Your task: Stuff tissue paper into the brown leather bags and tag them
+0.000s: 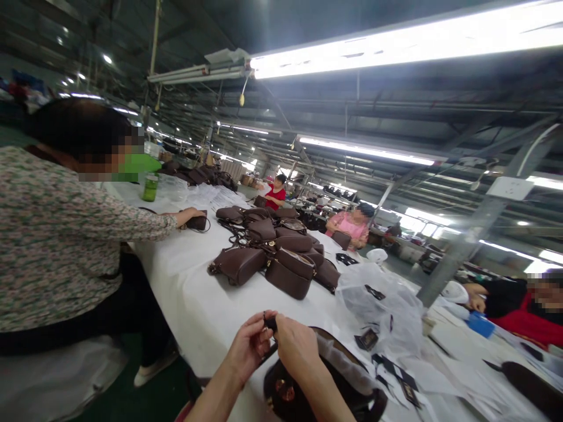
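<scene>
An open dark brown handbag (pixel 325 404) with pale grey lining sits at the table edge under my forearms. My left hand (pixel 251 343) is pinched on a thin dark strap (pixel 270 322) above the left end of this bag. Close against it, my right hand (pixel 295 344) is also closed on the strap, its fingers partly hidden behind the back of the hand. Gold-coloured metal fittings (pixel 284 390) show on the bag's near side. Where the strap joins the bag cannot be made out.
A pile of brown handbags (pixel 288 272) lies ahead on the white table (pixel 200 310). Clear plastic bags (pixel 378 293) and black tags (pixel 402 375) are at right. A co-worker (pixel 65 234) reaches over the table at left, near a green bottle (pixel 150 187). Others sit across.
</scene>
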A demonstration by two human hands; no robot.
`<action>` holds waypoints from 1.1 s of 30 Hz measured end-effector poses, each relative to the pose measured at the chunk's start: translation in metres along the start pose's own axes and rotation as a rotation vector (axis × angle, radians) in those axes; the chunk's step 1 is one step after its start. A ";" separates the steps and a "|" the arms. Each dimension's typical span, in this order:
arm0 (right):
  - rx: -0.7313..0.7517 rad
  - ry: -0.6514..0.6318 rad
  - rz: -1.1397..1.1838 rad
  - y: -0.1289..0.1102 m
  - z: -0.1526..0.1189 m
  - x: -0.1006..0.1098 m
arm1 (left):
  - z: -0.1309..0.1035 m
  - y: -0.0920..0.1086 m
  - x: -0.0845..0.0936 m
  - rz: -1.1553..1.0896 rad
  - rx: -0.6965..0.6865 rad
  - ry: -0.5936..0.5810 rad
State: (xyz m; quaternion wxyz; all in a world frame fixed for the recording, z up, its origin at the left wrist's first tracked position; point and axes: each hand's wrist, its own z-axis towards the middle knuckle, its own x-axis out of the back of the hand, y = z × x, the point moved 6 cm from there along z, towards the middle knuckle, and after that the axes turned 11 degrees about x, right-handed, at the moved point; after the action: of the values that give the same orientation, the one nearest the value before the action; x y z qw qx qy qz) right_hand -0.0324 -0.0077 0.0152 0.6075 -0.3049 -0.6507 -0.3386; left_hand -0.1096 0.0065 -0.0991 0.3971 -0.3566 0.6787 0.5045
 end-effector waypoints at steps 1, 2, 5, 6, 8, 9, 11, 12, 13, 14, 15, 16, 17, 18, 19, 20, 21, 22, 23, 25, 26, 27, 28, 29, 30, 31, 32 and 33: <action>-0.003 -0.018 -0.019 -0.001 0.001 0.000 | -0.002 0.003 -0.001 0.068 -0.025 -0.015; -0.006 -0.037 -0.035 -0.002 0.002 0.000 | -0.005 0.006 -0.002 0.142 -0.056 -0.030; -0.001 -0.068 -0.051 -0.001 0.005 0.002 | -0.013 0.017 -0.007 0.321 -0.146 -0.041; 0.003 -0.069 -0.047 -0.001 0.006 0.002 | -0.015 0.020 -0.008 0.363 -0.161 -0.035; 0.008 -0.067 -0.030 0.002 0.009 0.001 | -0.019 0.026 -0.011 0.456 -0.176 -0.027; 0.012 -0.070 -0.022 0.003 0.010 0.000 | -0.020 0.029 -0.014 0.521 -0.187 -0.029; 0.017 -0.074 -0.003 0.006 0.012 -0.004 | -0.024 0.036 -0.021 0.682 -0.232 -0.041; 0.022 -0.074 0.008 0.007 0.013 -0.005 | -0.026 0.038 -0.026 0.775 -0.269 -0.056; 0.028 -0.073 0.021 0.008 0.013 -0.007 | -0.028 0.041 -0.032 0.870 -0.311 -0.073; 0.037 -0.068 0.034 0.009 0.013 -0.008 | -0.030 0.043 -0.036 0.961 -0.358 -0.079; 0.046 -0.060 0.047 0.011 0.012 -0.008 | -0.032 0.045 -0.040 1.044 -0.408 -0.067; 0.059 -0.043 0.065 0.013 0.011 -0.007 | -0.034 0.047 -0.042 1.112 -0.455 -0.029; 0.079 -0.015 0.095 0.015 0.009 -0.005 | -0.036 0.050 -0.041 1.163 -0.488 0.032; 0.109 0.021 0.138 0.019 0.006 -0.003 | -0.038 0.054 -0.037 1.196 -0.502 0.108; 0.149 0.062 0.190 0.023 0.003 0.000 | -0.041 0.059 -0.031 1.214 -0.501 0.185; 0.196 0.105 0.247 0.028 -0.002 0.003 | -0.045 0.064 -0.022 1.227 -0.487 0.242; 0.243 0.141 0.300 0.033 -0.007 0.006 | -0.050 0.069 -0.013 1.240 -0.464 0.275; 0.286 0.162 0.341 0.039 -0.013 0.007 | -0.055 0.074 -0.001 1.252 -0.433 0.291; 0.320 0.169 0.362 0.045 -0.019 0.008 | -0.061 0.077 0.012 1.269 -0.399 0.281; 0.351 0.177 0.364 0.056 -0.030 0.006 | -0.073 0.080 0.044 1.283 -0.277 0.275; 0.348 0.185 0.357 0.061 -0.035 0.005 | -0.079 0.079 0.062 1.276 -0.198 0.278; 0.334 0.198 0.349 0.064 -0.039 0.004 | -0.086 0.076 0.078 1.259 -0.123 0.271; 0.315 0.213 0.346 0.067 -0.042 0.003 | -0.091 0.069 0.091 1.254 -0.036 0.237; 0.293 0.225 0.345 0.069 -0.044 0.003 | -0.097 0.061 0.101 1.258 0.054 0.197; 0.273 0.230 0.346 0.069 -0.045 0.002 | -0.102 0.052 0.107 1.277 0.141 0.148; 0.261 0.230 0.348 0.069 -0.045 0.001 | -0.106 0.043 0.108 1.309 0.211 0.099; 0.255 0.228 0.350 0.069 -0.045 0.000 | -0.108 0.038 0.106 1.349 0.241 0.065; 0.254 0.227 0.351 0.069 -0.045 0.000 | -0.107 0.035 0.099 1.388 0.222 0.057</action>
State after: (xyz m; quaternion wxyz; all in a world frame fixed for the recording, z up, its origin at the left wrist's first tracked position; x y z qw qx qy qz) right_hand 0.0495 -0.0043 0.0214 0.7599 -0.2943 -0.5525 -0.1752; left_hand -0.2025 -0.0975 -0.1554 -0.0005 0.1887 0.8070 0.5597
